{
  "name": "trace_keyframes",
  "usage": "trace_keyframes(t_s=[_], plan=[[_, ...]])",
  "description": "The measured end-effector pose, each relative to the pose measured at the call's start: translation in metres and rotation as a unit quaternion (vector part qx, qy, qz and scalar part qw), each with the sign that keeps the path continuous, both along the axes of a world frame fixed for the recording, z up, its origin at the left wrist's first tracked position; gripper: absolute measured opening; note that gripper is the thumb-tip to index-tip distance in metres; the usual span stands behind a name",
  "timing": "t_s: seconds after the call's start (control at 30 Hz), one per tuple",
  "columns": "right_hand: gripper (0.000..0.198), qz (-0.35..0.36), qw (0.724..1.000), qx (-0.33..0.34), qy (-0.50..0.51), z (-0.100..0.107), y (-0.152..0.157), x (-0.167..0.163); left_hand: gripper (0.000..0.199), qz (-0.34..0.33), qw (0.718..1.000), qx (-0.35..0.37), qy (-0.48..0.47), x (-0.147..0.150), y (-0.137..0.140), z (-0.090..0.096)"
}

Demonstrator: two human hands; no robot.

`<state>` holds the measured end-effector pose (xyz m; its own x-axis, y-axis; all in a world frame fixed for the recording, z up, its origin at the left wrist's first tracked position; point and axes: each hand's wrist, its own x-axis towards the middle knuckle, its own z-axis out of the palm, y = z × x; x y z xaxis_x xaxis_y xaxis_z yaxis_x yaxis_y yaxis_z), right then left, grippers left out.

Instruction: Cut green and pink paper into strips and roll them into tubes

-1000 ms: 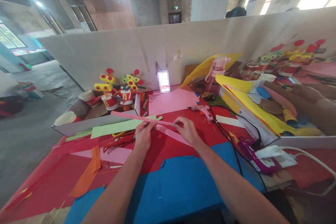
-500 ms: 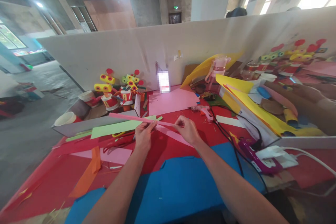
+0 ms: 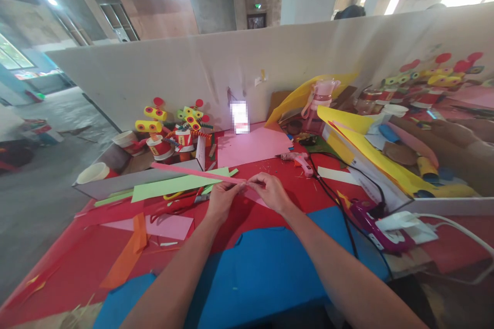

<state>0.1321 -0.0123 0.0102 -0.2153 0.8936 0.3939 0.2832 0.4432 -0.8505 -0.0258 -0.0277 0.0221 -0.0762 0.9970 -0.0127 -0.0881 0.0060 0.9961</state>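
Observation:
A narrow pink paper strip (image 3: 193,172) slants across the middle of the view, its long end reaching left over a green paper sheet (image 3: 175,185). My left hand (image 3: 224,200) pinches the strip near its right end. Close beside it, my right hand (image 3: 270,193) pinches the same end, with the fingertips of both hands almost touching. Another piece of pink paper (image 3: 255,197) shows under my hands, partly hidden by them. Left of my left hand lie red-handled scissors (image 3: 175,204), close to the green sheet.
A box (image 3: 142,177) with paper-cup figures (image 3: 160,148) stands at the left. A pink sheet (image 3: 250,147) lies ahead, near a pink glue gun (image 3: 299,161). Black cables (image 3: 339,205) run to a purple power strip (image 3: 380,231). Blue sheet material (image 3: 270,267) covers the front.
My hands have come together: the left moved right along the pink strip, and the right moved slightly left. The strip's long left part now sticks out further from my left hand.

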Motion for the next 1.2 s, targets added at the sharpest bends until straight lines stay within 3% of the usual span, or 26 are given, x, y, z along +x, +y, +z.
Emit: trace_keyframes(t_s=[0.27,0.6,0.8,1.2], plan=[[0.013,-0.021,0.998,0.047,-0.031,0.004,-0.002,0.004,0.022,0.063,0.997,0.040,0.029,-0.001,0.001,0.000],[0.017,-0.012,0.999,-0.031,0.032,0.003,0.001,0.006,0.025,0.077,0.995,0.022,-0.054,-0.002,0.004,0.000],[0.023,0.015,0.992,-0.091,0.088,-0.002,0.004,0.008,0.022,0.075,0.996,0.031,-0.020,-0.003,0.005,-0.002],[0.021,0.014,0.997,-0.054,0.049,0.003,-0.001,-0.002,0.021,0.045,0.999,0.011,0.017,0.009,-0.003,0.007]])
